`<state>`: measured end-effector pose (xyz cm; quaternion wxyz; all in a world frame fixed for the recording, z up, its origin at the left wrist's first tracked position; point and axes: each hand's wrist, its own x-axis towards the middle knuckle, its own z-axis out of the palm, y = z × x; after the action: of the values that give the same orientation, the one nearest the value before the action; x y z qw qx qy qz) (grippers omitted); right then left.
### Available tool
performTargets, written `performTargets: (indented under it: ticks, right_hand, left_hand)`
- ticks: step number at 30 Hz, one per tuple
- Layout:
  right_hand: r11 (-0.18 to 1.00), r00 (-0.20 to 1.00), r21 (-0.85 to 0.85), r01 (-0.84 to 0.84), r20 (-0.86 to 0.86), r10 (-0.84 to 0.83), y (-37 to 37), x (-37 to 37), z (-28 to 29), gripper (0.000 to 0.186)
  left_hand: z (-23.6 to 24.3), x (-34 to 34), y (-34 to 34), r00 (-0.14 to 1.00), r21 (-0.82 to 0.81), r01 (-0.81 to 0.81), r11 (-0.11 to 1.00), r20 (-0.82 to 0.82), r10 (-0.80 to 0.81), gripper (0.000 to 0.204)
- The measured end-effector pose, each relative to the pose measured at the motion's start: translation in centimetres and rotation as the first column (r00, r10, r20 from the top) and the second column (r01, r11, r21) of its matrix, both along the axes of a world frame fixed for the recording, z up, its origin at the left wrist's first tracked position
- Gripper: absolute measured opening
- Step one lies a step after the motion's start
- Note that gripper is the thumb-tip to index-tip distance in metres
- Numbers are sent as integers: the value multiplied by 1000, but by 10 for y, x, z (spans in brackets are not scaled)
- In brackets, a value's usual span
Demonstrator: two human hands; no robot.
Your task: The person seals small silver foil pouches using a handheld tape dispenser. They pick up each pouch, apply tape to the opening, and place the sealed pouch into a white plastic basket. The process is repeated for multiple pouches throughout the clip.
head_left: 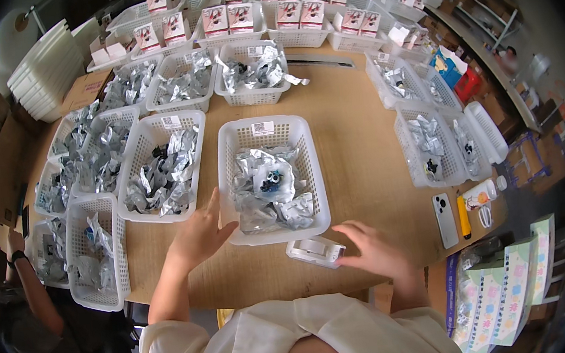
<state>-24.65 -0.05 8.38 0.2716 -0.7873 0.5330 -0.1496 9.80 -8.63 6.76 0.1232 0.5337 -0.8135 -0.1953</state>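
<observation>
A white perforated plastic basket [322, 203] stands right in front of me, filled with crumpled silver foil bags [259, 213]. On top of them lies an opened bag with small black and blue parts in it, too small to name. My left hand [196, 239] is at the basket's front left corner, fingers spread, holding nothing. Between the basket and the table's near edge sits a small white plastic tray [312, 253]. Beside its right end is my right hand [371, 248], thumb and fingers apart; whether the thumb touches the tray I cannot tell.
More baskets [126, 224] of foil bags crowd the left, and others [462, 178] the right. Along the back stand baskets with small printed boxes [214, 21]. A phone [445, 221] and yellow cutter [464, 218] lie right. Another person's arm [32, 285] shows at left.
</observation>
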Motion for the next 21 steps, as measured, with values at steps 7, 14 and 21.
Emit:
performTargets:
  ticks: [7,14,21]
  right_hand:
    - [975,955,-125,184,259,-147,27,16,-63,54]
    - [960,919,-15,279,295,-263,54,-21,-59,63]
    - [871,840,-191,453,419,-345,74,-60,-72,78]
  left_hand:
    - [-72,-6,-9,677,235,1,972,-716,173,62]
    - [-48,-74,-38,622,377,209,902,-763,175,57]
    - [-53,-186,-99,522,449,128,885,-789,324,52]
